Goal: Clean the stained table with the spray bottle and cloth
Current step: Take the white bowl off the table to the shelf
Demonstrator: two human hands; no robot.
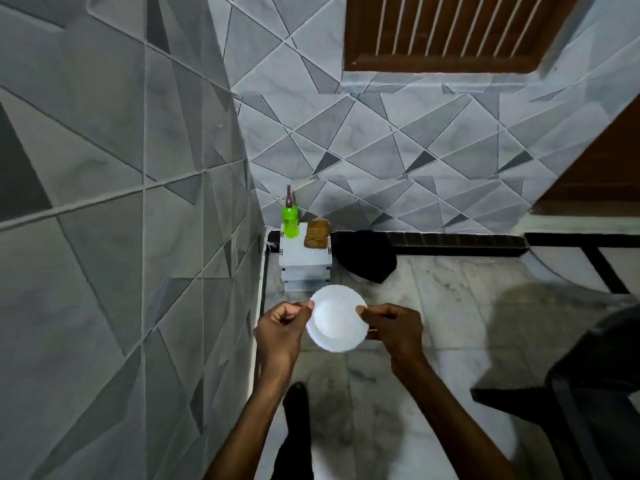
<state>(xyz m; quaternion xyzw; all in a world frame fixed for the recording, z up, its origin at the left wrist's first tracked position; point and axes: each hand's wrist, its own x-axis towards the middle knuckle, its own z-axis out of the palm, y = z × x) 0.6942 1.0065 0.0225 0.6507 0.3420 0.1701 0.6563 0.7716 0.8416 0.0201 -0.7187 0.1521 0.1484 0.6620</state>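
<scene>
Both hands pinch a plate's rim: left hand (280,327) on one side, right hand (394,329) on the other, fingers curled. The plate (337,318) is white and glossy with a scalloped edge, held above the marble floor. This looks like clearing, with no spraying begun. Next, the plate needs setting aside to free a hand. Just beyond, the small white table (304,261) carries a translucent green bottle (290,221) and a crumpled brown cloth (317,233), side by side against the tiled wall. No stains are discernible.
</scene>
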